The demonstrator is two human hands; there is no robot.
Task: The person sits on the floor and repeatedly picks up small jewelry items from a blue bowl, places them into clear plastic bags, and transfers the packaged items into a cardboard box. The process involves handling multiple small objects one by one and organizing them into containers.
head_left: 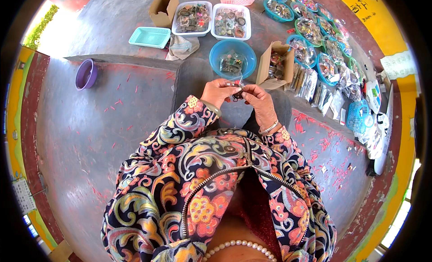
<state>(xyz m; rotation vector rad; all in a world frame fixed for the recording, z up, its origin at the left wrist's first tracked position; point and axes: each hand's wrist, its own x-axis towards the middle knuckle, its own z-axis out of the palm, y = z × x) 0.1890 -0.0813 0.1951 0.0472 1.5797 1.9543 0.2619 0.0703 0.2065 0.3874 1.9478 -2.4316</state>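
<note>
My left hand (pixel 218 92) and my right hand (pixel 263 106) meet in front of me, fingers pinched together around a small dark looped item (pixel 237 96). It looks like a hair tie, but the fingers cover part of it. A bit of clear plastic (pixel 240 80) sticks up above the fingertips. Just beyond my hands stands a blue basin (pixel 248 59) with clear-bagged small items (pixel 231 63) in it. On its right is an open cardboard box (pixel 263 68) with dark packaged pieces inside.
Two white tubs (pixel 191 34) of small goods stand farther off, beside a mint-green basket (pixel 150 38), a grey cloth (pixel 183 47) and another cardboard box (pixel 163 11). Several filled baskets (pixel 317 68) and plastic packets (pixel 302 82) spread along the right. A purple basin (pixel 85 75) sits at left.
</note>
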